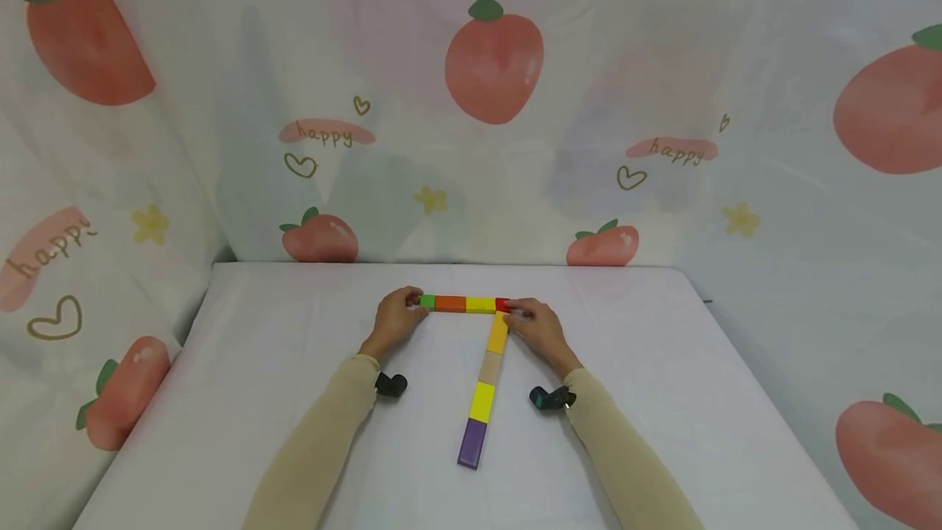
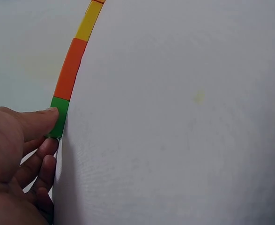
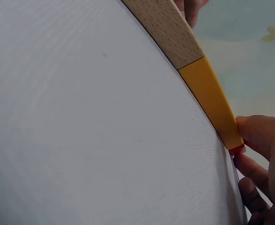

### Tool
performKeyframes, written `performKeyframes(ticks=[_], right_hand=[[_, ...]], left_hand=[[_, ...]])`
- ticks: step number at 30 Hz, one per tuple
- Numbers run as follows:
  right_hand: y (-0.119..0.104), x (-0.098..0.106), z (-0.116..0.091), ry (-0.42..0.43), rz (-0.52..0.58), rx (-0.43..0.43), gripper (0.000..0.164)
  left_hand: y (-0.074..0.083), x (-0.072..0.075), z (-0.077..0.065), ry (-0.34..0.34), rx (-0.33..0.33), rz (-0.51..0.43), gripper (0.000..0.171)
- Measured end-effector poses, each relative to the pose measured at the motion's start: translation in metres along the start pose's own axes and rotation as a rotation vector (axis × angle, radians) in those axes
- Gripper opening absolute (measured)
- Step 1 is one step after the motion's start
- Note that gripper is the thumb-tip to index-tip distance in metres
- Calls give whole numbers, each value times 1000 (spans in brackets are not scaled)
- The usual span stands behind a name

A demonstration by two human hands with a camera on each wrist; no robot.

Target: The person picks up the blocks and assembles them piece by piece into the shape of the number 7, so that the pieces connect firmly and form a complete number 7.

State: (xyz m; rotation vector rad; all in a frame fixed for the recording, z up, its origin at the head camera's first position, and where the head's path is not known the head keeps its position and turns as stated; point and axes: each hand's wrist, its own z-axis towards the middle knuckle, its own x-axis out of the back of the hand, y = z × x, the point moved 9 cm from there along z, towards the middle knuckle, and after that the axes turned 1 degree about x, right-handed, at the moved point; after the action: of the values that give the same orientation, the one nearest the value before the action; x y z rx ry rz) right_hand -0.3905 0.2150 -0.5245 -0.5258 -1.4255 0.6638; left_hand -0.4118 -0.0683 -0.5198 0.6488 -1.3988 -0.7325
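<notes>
Toward the far side of the table, my left hand (image 1: 397, 319) pinches a green block (image 1: 428, 301) at the left end of a row. Touching end to end after it lie an orange block (image 1: 450, 303), a yellow block (image 1: 481, 305) and a red block (image 1: 502, 303). My right hand (image 1: 540, 330) grips the red block at the row's right end; its thumb touches the amber block (image 3: 212, 103). From that corner a slanting line runs toward me: amber, then a plain wood block (image 1: 490, 367), another yellow block (image 1: 482, 401) and a purple block (image 1: 472, 443).
A white cloth covers the table (image 1: 603, 473). Behind it and at both sides hangs a printed curtain (image 1: 412, 47) with fruit shapes. Dark wrist cameras (image 1: 392, 385) sit at both cuffs, just above the tabletop.
</notes>
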Motion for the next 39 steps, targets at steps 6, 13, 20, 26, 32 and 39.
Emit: performKeyframes(ticks=[6,13,20,26,32,39], right_hand=[[4,-2,-3,-18,2,-27,37],[5,0,0,-26,4,-40,39],[13,-2,3,-46,65,-107,39],[13,-4,6,-42,120,-105,38],[12,-4,3,-49,137,-101,41],[6,3,4,-56,173,-67,43]], left_hand=[[-2,-3,-4,4,2,-9,37],[-4,-2,-3,-18,11,-81,43],[-10,-2,-5,-53,19,-117,46],[-13,2,-4,-71,21,-115,45],[-18,0,-3,-90,25,-132,43],[-13,8,0,-68,-15,-177,36]])
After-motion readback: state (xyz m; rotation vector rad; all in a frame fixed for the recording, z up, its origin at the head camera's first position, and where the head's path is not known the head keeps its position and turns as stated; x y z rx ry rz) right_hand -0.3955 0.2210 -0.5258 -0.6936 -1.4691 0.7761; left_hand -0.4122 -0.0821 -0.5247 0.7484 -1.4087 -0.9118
